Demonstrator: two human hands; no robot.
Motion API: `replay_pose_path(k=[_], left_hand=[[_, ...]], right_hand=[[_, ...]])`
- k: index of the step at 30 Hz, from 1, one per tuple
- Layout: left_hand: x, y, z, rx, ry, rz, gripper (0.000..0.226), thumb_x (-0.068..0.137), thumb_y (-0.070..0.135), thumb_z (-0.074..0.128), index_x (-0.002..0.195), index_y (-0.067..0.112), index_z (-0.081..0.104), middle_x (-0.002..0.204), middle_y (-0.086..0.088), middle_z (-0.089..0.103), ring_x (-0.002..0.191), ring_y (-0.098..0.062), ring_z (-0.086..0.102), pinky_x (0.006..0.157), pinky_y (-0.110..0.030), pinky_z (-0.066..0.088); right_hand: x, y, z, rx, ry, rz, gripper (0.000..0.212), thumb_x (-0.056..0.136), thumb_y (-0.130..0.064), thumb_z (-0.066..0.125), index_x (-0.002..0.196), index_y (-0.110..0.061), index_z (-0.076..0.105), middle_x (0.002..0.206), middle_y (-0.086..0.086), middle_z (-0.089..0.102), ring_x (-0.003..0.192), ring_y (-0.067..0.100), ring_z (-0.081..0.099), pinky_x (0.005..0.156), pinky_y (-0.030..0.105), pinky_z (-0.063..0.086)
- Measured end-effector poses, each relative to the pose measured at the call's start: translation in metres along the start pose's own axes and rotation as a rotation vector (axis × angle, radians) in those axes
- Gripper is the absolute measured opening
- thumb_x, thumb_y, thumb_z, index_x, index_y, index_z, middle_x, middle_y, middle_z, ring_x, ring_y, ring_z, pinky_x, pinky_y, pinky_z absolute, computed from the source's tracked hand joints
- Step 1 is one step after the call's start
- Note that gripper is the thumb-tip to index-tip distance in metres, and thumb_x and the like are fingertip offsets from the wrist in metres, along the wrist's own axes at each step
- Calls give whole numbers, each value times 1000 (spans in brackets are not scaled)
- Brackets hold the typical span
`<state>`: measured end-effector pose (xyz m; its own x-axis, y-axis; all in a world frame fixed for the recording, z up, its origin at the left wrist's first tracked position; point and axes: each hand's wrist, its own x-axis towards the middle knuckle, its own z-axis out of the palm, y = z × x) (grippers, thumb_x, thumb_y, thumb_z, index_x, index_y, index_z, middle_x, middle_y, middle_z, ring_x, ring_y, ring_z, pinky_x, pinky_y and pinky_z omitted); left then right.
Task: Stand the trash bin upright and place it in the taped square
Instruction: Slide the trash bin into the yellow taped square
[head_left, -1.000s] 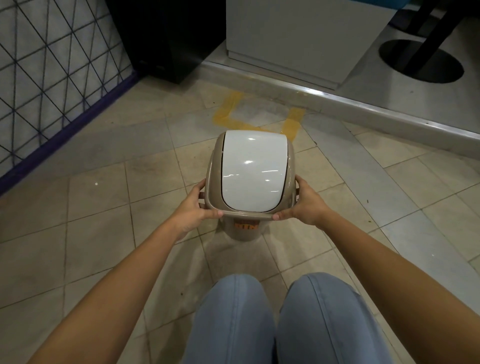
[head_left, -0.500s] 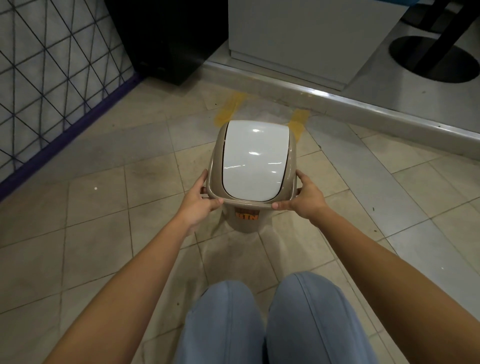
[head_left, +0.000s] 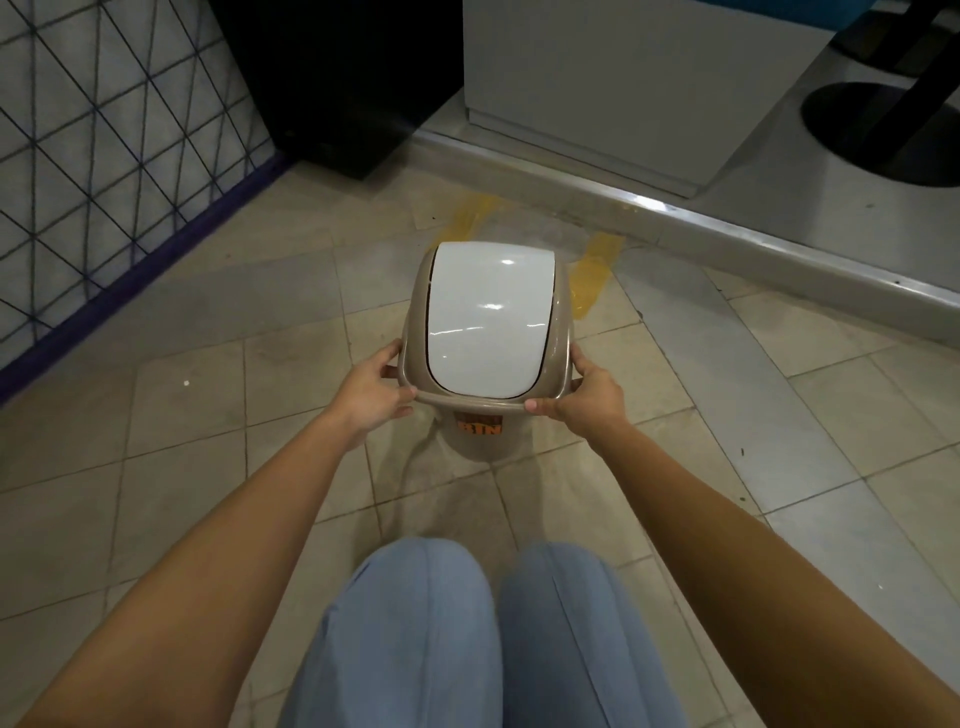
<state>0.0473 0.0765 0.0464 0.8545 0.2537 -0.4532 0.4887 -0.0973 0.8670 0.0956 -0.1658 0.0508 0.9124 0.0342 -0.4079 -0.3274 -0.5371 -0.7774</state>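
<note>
The trash bin (head_left: 488, 322) is a beige plastic one with a white swing lid and an orange label on its near side. It stands upright in the middle of the view. My left hand (head_left: 371, 395) grips its rim on the left, and my right hand (head_left: 584, 397) grips the rim on the right. The taped square (head_left: 595, 273) is marked in yellow tape on the floor just beyond the bin. The bin hides its near side and most of its inside, so only two yellow strips show.
A raised grey step (head_left: 727, 234) runs behind the tape, with a white cabinet (head_left: 597, 78) on it. A dark box (head_left: 343, 78) stands at the back left, and a netted panel with a purple base (head_left: 114, 156) at the left. My knees (head_left: 488, 639) are below.
The bin has moved away from me toward the yellow tape, with both hands still on its rim. It now covers more of the taped square.
</note>
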Motion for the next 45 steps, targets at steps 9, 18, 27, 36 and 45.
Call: replay_pose_path(k=[9, 18, 27, 36, 45], left_hand=[[24, 8, -1, -140, -34, 3, 81, 77, -18, 57, 144, 19, 29, 98, -1, 45, 84, -18, 59, 63, -21, 56], [53, 15, -9, -222, -77, -1, 85, 75, -17, 59, 143, 24, 30, 102, -1, 47, 90, -18, 59, 65, -23, 56], [89, 33, -11, -157, -177, -51, 92, 75, -17, 59, 145, 29, 21, 98, -7, 52, 95, -31, 62, 77, -36, 56], [110, 46, -5, -128, -170, -30, 89, 78, -16, 56, 145, 30, 21, 96, -5, 54, 85, -23, 61, 68, -30, 53], [127, 61, -2, -69, -160, -4, 87, 81, -13, 55, 147, 26, 16, 96, -3, 52, 89, -19, 60, 74, -28, 54]], right_hand=[[20, -10, 0, -11, 28, 9, 109, 55, -19, 87, 144, -27, 25, 95, -7, 59, 93, 13, 53, 83, 29, 45], [43, -31, 6, -30, 73, 49, 103, 57, -18, 85, 144, -23, 28, 120, 6, 62, 112, 23, 55, 91, 32, 43], [59, -44, 9, -40, 98, 89, 96, 66, -11, 80, 145, -16, 27, 138, 10, 51, 127, 25, 46, 100, 32, 38], [82, -49, 4, -13, 108, 96, 100, 64, -10, 80, 145, -21, 23, 138, 10, 50, 126, 29, 46, 100, 39, 41], [102, -56, 1, 56, 124, 97, 101, 63, -11, 82, 145, -24, 24, 131, 12, 54, 120, 31, 50, 92, 40, 46]])
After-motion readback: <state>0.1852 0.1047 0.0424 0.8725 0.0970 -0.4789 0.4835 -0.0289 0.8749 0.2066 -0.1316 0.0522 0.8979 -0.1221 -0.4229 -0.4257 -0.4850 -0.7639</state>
